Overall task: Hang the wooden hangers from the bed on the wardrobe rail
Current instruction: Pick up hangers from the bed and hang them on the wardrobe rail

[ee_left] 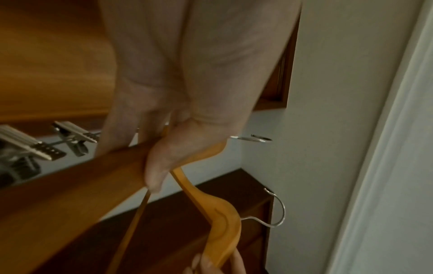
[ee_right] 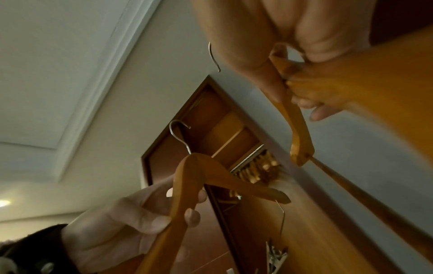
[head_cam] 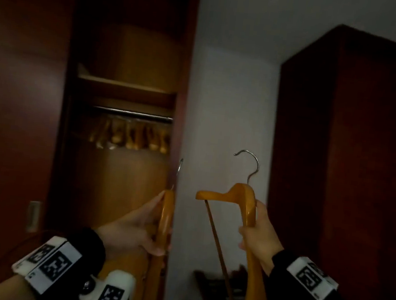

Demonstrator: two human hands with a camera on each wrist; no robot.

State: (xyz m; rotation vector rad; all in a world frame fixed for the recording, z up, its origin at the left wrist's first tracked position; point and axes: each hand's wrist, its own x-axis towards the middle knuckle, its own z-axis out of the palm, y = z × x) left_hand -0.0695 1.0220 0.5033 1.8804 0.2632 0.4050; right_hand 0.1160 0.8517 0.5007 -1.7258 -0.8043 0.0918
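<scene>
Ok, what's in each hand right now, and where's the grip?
Left hand grips a wooden hanger on its arm, below the hook. Right hand grips a second hanger on its sloping arm.

Orange-brown hangers (head_cam: pixel 247 204), silver hooks (head_cam: pixel 252 163)

Lacquered wood and bright metal

Both hangers (head_cam: pixel 247 204) (head_cam: pixel 166 217) are glossy, smooth honey-toned wood with shiny metal hooks (head_cam: pixel 249 163); the wardrobe rail (head_cam: pixel 133 114) looks metal, though dim; wardrobe doors (head_cam: pixel 17 104) show dark satin-sheen wood, the wall (head_cam: pixel 231 104) matt paint
</scene>
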